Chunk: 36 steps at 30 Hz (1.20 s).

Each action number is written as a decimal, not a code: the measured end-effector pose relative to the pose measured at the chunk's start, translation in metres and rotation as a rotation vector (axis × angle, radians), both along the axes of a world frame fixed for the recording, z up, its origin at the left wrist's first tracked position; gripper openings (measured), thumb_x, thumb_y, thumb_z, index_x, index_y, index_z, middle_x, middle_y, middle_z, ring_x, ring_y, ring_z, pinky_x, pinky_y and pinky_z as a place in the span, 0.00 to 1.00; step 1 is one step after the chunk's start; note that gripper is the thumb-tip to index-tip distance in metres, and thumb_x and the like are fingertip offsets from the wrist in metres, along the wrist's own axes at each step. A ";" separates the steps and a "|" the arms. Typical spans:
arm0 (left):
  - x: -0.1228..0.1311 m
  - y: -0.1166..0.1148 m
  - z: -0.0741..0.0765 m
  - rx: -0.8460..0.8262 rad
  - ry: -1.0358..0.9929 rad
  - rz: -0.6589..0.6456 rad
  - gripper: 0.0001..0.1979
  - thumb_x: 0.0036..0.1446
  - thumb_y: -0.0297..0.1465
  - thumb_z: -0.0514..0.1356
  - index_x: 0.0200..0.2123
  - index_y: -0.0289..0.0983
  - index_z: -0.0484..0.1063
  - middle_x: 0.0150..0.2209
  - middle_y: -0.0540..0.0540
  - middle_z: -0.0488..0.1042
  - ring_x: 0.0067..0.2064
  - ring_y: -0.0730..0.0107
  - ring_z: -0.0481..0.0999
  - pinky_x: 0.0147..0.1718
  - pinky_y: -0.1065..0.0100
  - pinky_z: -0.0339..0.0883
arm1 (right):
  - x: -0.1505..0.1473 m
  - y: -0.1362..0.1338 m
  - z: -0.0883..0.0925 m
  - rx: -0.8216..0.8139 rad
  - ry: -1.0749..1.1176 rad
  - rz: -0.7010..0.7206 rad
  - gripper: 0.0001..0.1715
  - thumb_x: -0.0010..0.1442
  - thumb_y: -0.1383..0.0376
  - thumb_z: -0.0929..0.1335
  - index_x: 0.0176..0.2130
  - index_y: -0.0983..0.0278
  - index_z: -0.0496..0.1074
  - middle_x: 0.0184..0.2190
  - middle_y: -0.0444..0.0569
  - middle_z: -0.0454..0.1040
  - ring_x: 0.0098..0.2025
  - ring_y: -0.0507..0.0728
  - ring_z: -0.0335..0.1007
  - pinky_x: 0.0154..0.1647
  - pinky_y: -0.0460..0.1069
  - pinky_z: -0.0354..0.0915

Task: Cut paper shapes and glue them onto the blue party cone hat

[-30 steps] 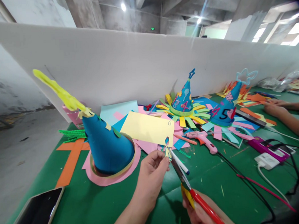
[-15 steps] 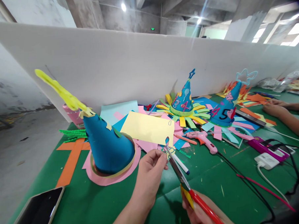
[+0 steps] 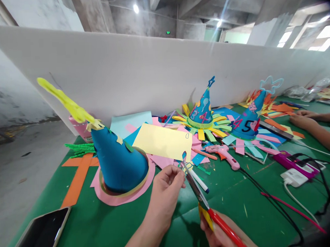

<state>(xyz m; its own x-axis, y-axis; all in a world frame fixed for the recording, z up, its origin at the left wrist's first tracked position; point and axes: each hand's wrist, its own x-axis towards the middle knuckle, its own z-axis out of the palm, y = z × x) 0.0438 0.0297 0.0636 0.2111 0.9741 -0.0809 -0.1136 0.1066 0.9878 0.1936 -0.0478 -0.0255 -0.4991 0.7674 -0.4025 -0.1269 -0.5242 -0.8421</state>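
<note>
Left hand [image 3: 165, 194] is pinching a small blue paper cutout [image 3: 185, 165] just above the green table [image 3: 117, 227], while the right hand [image 3: 220, 237], mostly out of frame, is closed round the red-handled scissors [image 3: 209, 209], blades biting into it. The cutout looks roughly shaped already, so I'd guess only trimming is left, though it's too small to tell. I count three blue cone hats [image 3: 119, 160], one pink glue gun [image 3: 223, 153] and one yellow sheet [image 3: 163, 141].
</note>
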 end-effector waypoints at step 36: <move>-0.002 -0.003 0.007 0.018 0.057 0.022 0.10 0.48 0.28 0.55 0.17 0.36 0.61 0.17 0.55 0.61 0.23 0.76 0.60 0.25 0.74 0.54 | -0.003 -0.003 -0.015 -0.101 0.049 -0.034 0.35 0.42 0.38 0.64 0.36 0.65 0.62 0.14 0.35 0.55 0.14 0.45 0.54 0.13 0.41 0.49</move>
